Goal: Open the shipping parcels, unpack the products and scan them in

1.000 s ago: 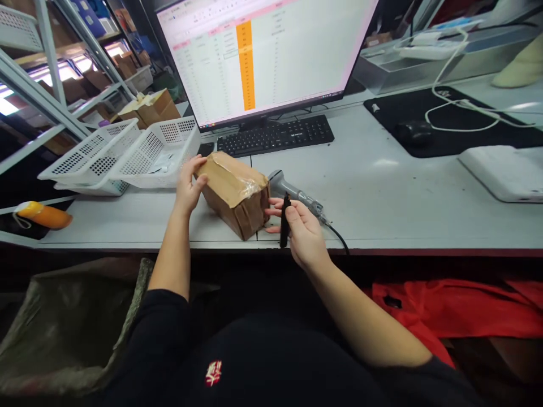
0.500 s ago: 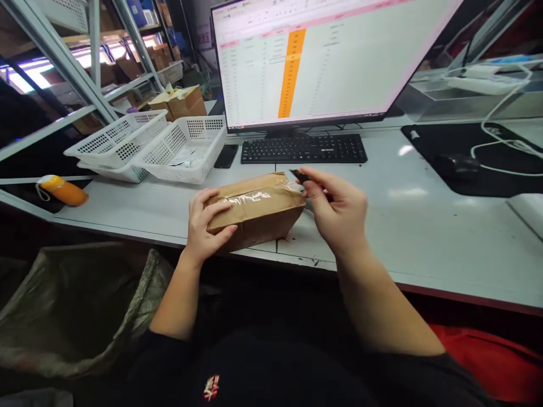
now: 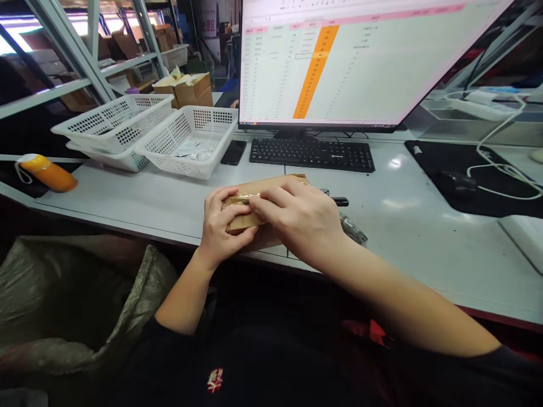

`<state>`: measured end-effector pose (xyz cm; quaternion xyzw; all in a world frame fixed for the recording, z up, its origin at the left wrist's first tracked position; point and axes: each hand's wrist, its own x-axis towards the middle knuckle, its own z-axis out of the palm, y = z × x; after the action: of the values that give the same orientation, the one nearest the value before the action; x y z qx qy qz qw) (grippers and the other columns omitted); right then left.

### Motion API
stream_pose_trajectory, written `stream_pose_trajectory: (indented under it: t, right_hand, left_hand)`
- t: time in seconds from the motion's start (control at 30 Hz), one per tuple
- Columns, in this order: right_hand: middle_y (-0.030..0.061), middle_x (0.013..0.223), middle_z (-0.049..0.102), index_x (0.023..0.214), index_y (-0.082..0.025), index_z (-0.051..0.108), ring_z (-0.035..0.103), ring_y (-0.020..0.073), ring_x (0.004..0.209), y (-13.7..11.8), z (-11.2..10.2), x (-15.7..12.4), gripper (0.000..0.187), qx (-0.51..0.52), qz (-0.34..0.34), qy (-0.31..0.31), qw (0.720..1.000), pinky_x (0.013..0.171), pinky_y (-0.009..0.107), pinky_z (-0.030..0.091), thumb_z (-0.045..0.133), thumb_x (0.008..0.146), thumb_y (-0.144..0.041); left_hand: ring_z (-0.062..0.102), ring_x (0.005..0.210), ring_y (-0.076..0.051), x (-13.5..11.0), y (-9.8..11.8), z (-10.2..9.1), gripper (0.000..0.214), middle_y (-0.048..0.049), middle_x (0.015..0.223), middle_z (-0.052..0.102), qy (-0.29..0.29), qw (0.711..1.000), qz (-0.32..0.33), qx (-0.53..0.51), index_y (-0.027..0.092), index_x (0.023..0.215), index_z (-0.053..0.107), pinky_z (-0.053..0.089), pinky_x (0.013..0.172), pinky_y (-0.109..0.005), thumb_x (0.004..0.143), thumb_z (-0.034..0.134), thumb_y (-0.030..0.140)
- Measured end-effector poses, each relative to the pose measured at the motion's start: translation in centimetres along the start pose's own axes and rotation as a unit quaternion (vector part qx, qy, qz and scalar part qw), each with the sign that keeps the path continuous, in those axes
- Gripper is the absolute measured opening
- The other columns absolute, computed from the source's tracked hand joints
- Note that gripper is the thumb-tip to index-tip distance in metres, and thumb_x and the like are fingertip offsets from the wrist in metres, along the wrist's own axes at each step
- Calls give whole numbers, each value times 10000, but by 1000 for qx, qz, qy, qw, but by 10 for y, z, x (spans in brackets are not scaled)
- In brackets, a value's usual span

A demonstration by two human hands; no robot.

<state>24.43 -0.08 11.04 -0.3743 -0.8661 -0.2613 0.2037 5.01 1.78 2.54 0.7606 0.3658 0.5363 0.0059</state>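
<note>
A brown cardboard box (image 3: 269,186) with shiny clear tape on top stands near the table's front edge. My left hand (image 3: 227,220) grips its left end, thumb on the near side and fingers over the top. Across the box's top lies my right hand (image 3: 303,212), its fingers closed and their tips close to my left fingers. Between those tips shows a bit of a small black cutter (image 3: 246,202); the hand hides the rest. Just beyond the right hand, a black stick-like item (image 3: 339,201) and crumpled grey plastic (image 3: 353,229) lie on the table.
Behind the box are a keyboard (image 3: 311,154), a monitor (image 3: 360,68) and a phone (image 3: 233,152). White baskets (image 3: 190,165) stand at the left, near an orange bottle (image 3: 53,172). A mouse (image 3: 456,183) rests at the right. An open sack (image 3: 144,288) is below left.
My right hand has moved left from the box's right end across its top, close to my left hand. My left hand keeps its grip. The view has shifted slightly.
</note>
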Motion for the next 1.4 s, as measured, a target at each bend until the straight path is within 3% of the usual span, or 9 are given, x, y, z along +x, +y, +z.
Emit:
stream_pose_trajectory:
  t: [0.37, 0.5, 0.63, 0.77, 0.87, 0.97, 1.07, 1.13, 1.4]
  right_hand:
    - [96, 950, 733, 1018, -196, 784, 501, 236, 816, 29, -32, -12, 333, -101, 40, -116, 987, 620, 365, 243, 471, 984, -86]
    - [104, 1081, 758, 1150, -225, 812, 549, 260, 885, 96, -34, -71, 407, -182, 210, -168, 946, 569, 352, 242, 423, 1042, -175]
    - [145, 1229, 733, 1254, -211, 791, 623, 296, 940, 170, 2, -164, 411, -117, 421, -274, 857, 581, 365, 325, 461, 1049, -347]
    - [183, 1168, 756, 1255, -164, 783, 686, 312, 940, 209, 45, -214, 392, -28, 465, -280, 839, 723, 399, 496, 518, 988, -277]
    - [176, 1177, 759, 1280, -180, 749, 698, 341, 1017, 200, 47, -187, 385, -5, 405, -138, 904, 836, 477, 556, 563, 959, -284]
    - [137, 1187, 764, 1275, -217, 721, 702, 304, 1086, 155, 20, -125, 327, 136, 245, 47, 959, 900, 495, 578, 568, 1004, -319]
    - [90, 1146, 772, 1237, -235, 730, 704, 223, 1056, 97, -6, -63, 263, 265, 30, -11, 964, 927, 414, 583, 575, 1031, -284]
    - [116, 1213, 749, 1215, -187, 733, 668, 248, 1141, 71, -13, -35, 255, 254, -40, -55, 965, 999, 438, 557, 616, 1018, -299]
    - [197, 1338, 635, 1351, -118, 640, 560, 313, 1184, 61, -4, -5, 447, 162, -51, -131, 977, 1009, 492, 488, 709, 959, -322]
  left_hand:
    - [502, 1353, -307, -1, -2, 0, 271, -99, 1342, 607, -12, 1000, -4, 17, 255, 1058, 724, 439, 1165, -562, 826, 752, 394]
    - [505, 1363, -306, -3, -2, -5, 289, -108, 1356, 609, -9, 1000, -1, 0, 248, 1089, 729, 431, 1172, -554, 880, 696, 445]
    - [583, 1303, -310, 15, 2, -28, 451, -93, 1314, 683, -76, 997, -29, -6, 277, 1197, 727, 366, 1212, -580, 937, 600, 623]
    - [642, 1256, -302, 63, 6, -42, 762, -83, 1351, 701, -185, 979, -64, 53, 293, 1510, 519, 402, 1191, -543, 875, 671, 686]
    - [663, 1231, -304, 101, 10, -36, 711, -100, 1393, 679, -325, 939, -52, 102, 270, 1451, 595, 545, 995, -426, 863, 691, 657]
    - [719, 1053, -262, 121, 17, -27, 463, -76, 1209, 744, -417, 899, -31, 131, 284, 1282, 721, 555, 851, -355, 949, 600, 581]
    - [728, 949, -253, 121, 25, -23, 394, -79, 1106, 758, -434, 878, 13, 200, 286, 1243, 742, 537, 774, -334, 1018, 492, 493]
    - [736, 896, -252, 118, 28, -24, 398, -86, 1078, 772, -438, 865, 35, 242, 282, 1297, 714, 530, 740, -328, 1041, 441, 416]
    - [765, 931, -272, 122, 21, -23, 430, -82, 1094, 801, -419, 866, 25, 271, 298, 1421, 627, 541, 787, -333, 1046, 424, 353]
